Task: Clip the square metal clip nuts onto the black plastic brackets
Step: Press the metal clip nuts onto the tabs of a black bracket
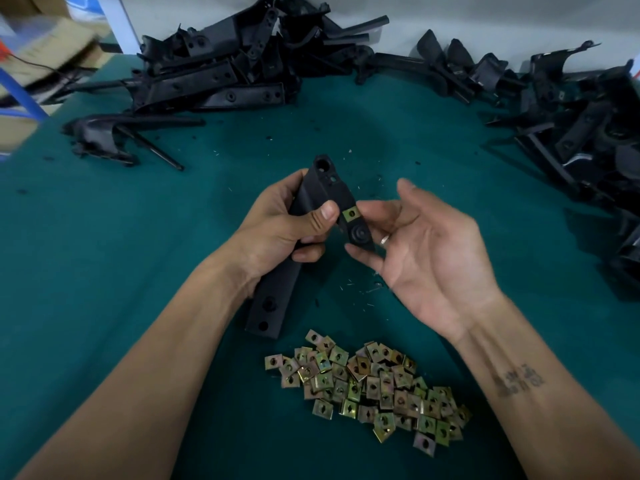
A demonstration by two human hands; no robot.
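My left hand [287, 233] grips a long black plastic bracket [277, 299] around its middle, held above the green table. A square yellowish metal clip nut [350, 214] sits on a tab near the bracket's upper end. My right hand [426, 251] is palm up beside it, with thumb and fingertips touching the bracket's tab around the clip nut. A loose heap of clip nuts [370, 386] lies on the table below my hands.
A pile of black brackets [221, 74] lies at the back left, another pile of brackets [581, 126] along the back right and right edge. Cardboard boxes [41, 60] stand at the far left. Small metal shavings dot the green table cover [104, 237].
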